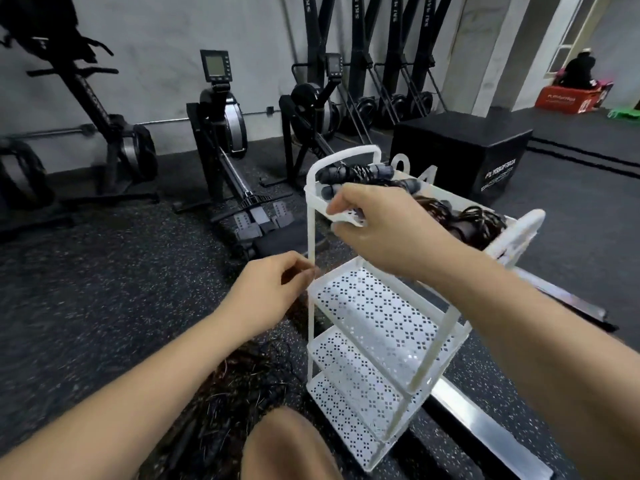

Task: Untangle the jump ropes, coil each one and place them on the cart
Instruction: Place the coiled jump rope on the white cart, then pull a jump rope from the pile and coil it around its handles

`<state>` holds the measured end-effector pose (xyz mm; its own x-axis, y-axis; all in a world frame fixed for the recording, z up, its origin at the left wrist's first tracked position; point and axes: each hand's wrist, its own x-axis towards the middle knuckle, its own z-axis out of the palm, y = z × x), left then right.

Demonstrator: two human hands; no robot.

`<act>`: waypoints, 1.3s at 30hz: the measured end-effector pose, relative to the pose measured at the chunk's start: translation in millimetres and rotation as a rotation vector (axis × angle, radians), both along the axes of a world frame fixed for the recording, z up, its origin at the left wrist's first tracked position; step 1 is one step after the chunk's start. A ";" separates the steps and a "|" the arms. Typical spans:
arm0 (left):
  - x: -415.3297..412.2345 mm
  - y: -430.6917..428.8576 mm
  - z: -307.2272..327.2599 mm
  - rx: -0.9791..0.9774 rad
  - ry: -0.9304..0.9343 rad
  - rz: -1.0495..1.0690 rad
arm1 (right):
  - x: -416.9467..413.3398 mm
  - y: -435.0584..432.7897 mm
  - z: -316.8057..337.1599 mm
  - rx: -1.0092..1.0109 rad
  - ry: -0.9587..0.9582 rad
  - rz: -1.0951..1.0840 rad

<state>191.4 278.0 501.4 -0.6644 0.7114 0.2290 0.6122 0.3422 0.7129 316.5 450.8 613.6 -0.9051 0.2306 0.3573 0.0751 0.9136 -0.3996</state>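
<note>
coiled dark jump ropes (460,220) lie atop the tall white plastic cart (377,313), right hand (384,230) gripping its rim, left hand (273,289) curled on i cannot tell what, tangled dark ropes (235,382) waiting at seven o'clock.

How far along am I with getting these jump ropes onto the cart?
Partly done. Done: coiled ropes already lie in the top tray of the cart. In hand: the right hand is at that tray's near rim, fingers curled; what they hold is unclear; the left hand is by the cart's post. Left: a tangled pile of ropes on the floor.
</note>
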 end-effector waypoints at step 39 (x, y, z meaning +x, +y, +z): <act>-91.4 -150.7 -625.9 -0.864 -0.533 -0.019 | -178.7 -112.7 -705.5 -0.703 -1.166 0.057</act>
<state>100.0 127.3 -124.5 -0.5165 0.5049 -0.6916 0.2971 0.8631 0.4083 137.8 338.1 -91.9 -0.6118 -0.0024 -0.7910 0.6554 0.5585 -0.5085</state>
